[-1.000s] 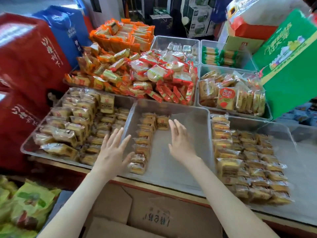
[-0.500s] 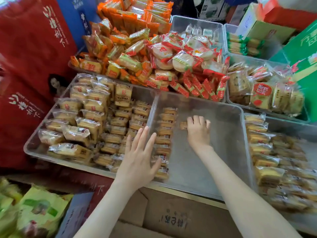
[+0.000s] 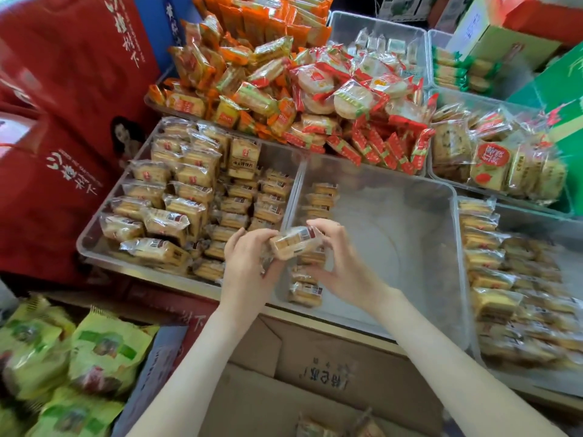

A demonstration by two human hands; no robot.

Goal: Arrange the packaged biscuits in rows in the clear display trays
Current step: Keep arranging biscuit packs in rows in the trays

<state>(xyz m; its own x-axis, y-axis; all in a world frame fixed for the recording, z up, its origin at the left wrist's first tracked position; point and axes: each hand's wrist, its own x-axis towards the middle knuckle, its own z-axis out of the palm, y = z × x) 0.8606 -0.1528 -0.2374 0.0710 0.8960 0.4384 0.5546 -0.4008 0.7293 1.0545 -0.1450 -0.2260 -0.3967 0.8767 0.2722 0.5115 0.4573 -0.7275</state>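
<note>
A clear-wrapped biscuit packet (image 3: 295, 242) is held in the air between both hands above the middle clear tray (image 3: 394, 222). My left hand (image 3: 247, 266) grips its left end and my right hand (image 3: 342, 263) pinches its right end. One row of biscuit packets (image 3: 310, 247) runs along that tray's left wall; the rest of its floor is bare. The left clear tray (image 3: 104, 244) is packed with similar packets in rows and piles. A right clear tray (image 3: 536, 383) holds several rows of packets.
Heaps of orange and red snack packs (image 3: 284, 83) fill the trays behind. Red bags (image 3: 63, 121) stand at the left, green bags (image 3: 63, 357) lie at bottom left. An open cardboard box (image 3: 315, 389) sits below the counter edge. A green box (image 3: 561, 89) is at the right.
My right hand reached to the back of the middle tray, took the lone packet there and brought it forward. My left hand rose to grip it too. The camera tilted down and closer.
</note>
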